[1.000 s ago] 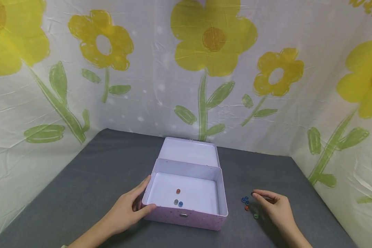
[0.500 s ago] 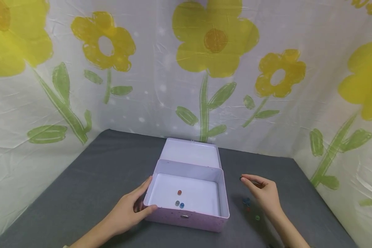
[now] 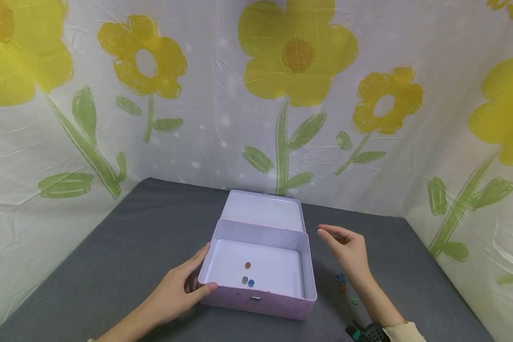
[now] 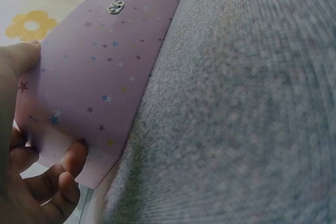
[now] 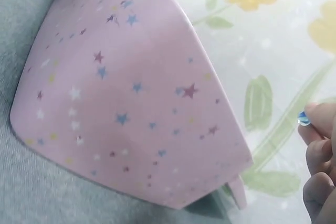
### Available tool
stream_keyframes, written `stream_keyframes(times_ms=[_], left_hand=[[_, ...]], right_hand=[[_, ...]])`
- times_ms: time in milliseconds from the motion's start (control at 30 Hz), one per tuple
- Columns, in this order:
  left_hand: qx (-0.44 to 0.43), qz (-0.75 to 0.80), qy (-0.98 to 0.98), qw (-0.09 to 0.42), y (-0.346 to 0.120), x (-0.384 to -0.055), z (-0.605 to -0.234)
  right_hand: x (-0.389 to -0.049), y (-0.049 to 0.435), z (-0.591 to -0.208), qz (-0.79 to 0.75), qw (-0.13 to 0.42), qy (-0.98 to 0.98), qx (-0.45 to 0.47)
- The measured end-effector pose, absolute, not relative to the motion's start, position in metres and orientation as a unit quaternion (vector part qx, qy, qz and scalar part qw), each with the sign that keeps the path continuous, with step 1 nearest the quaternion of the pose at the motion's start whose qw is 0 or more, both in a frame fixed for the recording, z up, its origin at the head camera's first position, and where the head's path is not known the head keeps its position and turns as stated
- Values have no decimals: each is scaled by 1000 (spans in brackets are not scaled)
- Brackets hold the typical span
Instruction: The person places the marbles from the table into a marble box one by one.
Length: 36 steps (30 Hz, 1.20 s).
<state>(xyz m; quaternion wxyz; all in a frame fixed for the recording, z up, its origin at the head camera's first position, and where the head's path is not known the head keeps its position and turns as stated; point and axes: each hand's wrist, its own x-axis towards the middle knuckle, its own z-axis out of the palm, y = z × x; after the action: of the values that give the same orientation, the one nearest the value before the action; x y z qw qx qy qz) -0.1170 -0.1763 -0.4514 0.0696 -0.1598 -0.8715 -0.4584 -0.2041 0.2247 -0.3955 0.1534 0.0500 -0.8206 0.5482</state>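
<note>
A pink, star-patterned metal box (image 3: 256, 302) stands with its lid (image 3: 261, 211) folded back. My left hand (image 3: 177, 289) grips its front left corner, thumb on the front wall and fingers along the side. In the left wrist view, that hand's fingers lie against the box wall (image 4: 100, 72). My right hand (image 3: 346, 247) is raised beyond the box's right rim and pinches a small blue glassy marble (image 5: 303, 118) between thumb and fingertip. Inside the box lie an orange marble (image 3: 248, 265), a greyish marble (image 3: 244, 280) and a blue marble (image 3: 251, 283).
On the dark grey table cloth (image 3: 162, 228), right of the box, lie several blue marbles (image 3: 341, 277), an orange-red one (image 3: 343, 288) and a green one (image 3: 355, 301), close to my right forearm. A flower-printed curtain (image 3: 213, 95) stands behind and at both sides.
My right hand has lifted the blue marble from beside the others and carried it up and left toward the box. The left hand keeps its place on the box.
</note>
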Motion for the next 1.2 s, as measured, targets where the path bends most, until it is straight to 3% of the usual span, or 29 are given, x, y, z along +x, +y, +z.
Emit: stream_keyframes(times_ms=[433, 1200], left_hand=[[-148, -450, -879, 61, -177, -119, -451], [-157, -455, -874, 71, -176, -117, -452]], right_hand=[[-210, 194, -386, 565, 174, -804, 69], [-222, 126, -390, 607, 119, -778, 114]])
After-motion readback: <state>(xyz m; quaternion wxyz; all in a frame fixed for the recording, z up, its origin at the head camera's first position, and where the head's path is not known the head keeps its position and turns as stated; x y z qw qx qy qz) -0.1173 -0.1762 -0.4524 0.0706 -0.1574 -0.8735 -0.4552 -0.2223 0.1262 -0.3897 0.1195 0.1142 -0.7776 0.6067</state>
